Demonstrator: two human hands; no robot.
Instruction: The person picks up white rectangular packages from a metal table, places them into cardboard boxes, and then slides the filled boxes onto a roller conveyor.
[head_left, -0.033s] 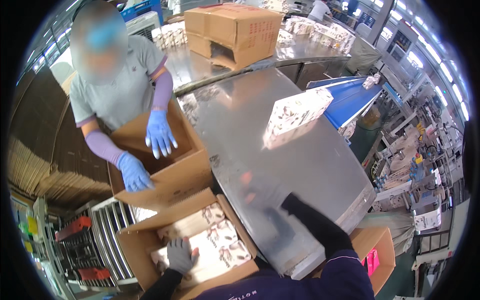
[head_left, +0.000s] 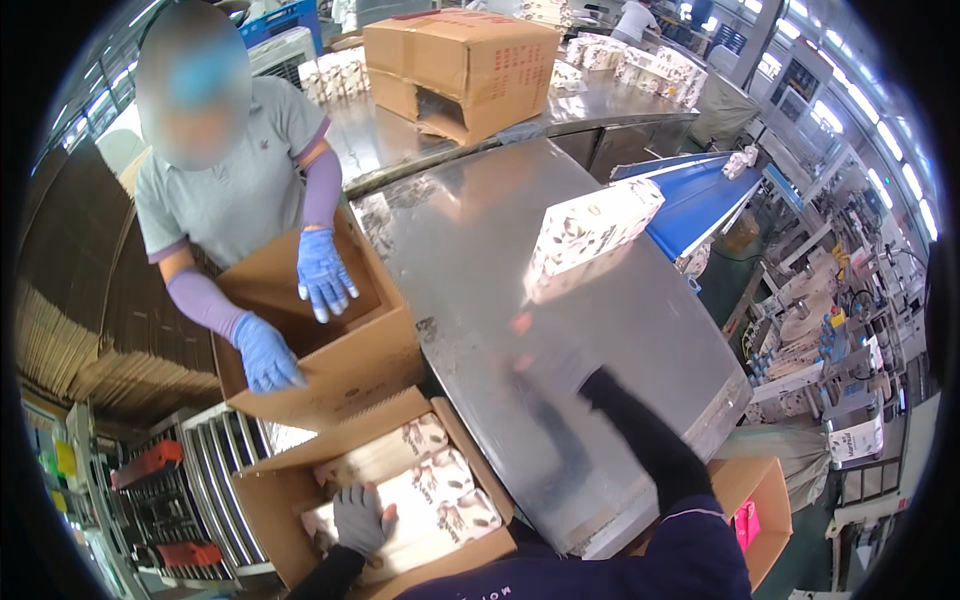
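Note:
My left hand (head_left: 362, 518), in a grey glove with an orange-red thumb tip, lies with fingers extended on white packs with a brown floral print (head_left: 432, 490). Several of these packs lie in an open cardboard carton (head_left: 290, 465) right in front of me. My right hand (head_left: 555, 358), gloved alike, reaches over the metal table (head_left: 500, 240); motion smears its fingers, and nothing shows in it. Just beyond it, a block of white floral packs (head_left: 590, 235) stands on the table, apart from the hand.
At the left, a co-worker's blue-gloved hands (head_left: 268, 352) are over another open carton (head_left: 330, 385). A closed-top carton with a torn side hole (head_left: 465, 65) sits at the back. A blue conveyor (head_left: 700, 200) meets the table. A carton with something pink (head_left: 765, 500) is at lower right.
My right hand has moved right and away from me, closer to the standing packs. My left hand stays on the packs in the carton. The co-worker's hands have shifted slightly.

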